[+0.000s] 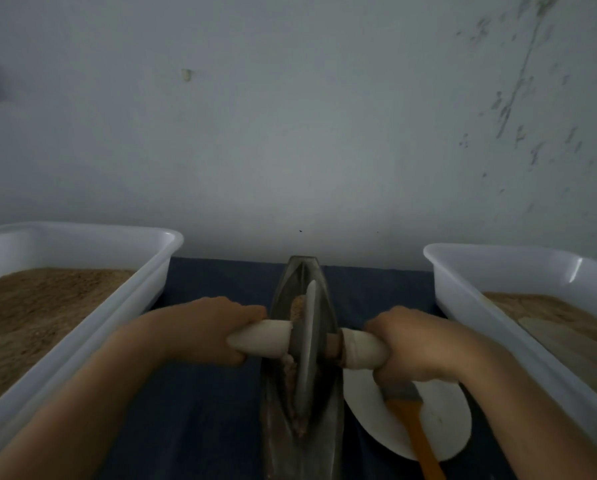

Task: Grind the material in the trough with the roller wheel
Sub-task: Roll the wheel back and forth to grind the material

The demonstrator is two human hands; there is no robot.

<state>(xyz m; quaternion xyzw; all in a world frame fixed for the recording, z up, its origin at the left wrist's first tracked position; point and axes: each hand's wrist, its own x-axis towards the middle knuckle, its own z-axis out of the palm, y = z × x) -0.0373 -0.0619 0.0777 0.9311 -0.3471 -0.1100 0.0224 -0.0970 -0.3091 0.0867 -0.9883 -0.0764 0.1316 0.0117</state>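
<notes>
A long, dark metal trough lies lengthwise on the blue cloth, pointing away from me. A grey metal roller wheel stands on edge in its groove, about midway along. Brownish ground material clings beside the wheel and along the groove. The wheel's axle has white-wrapped handles on both sides. My left hand grips the left handle. My right hand grips the right handle. Both fists are curled round the handles, with forearms reaching in from the bottom corners.
A white plastic tub with brown powder stands to the left, and another white tub with brown powder to the right. A white plate with an orange-handled brush lies right of the trough. A pale wall rises close behind.
</notes>
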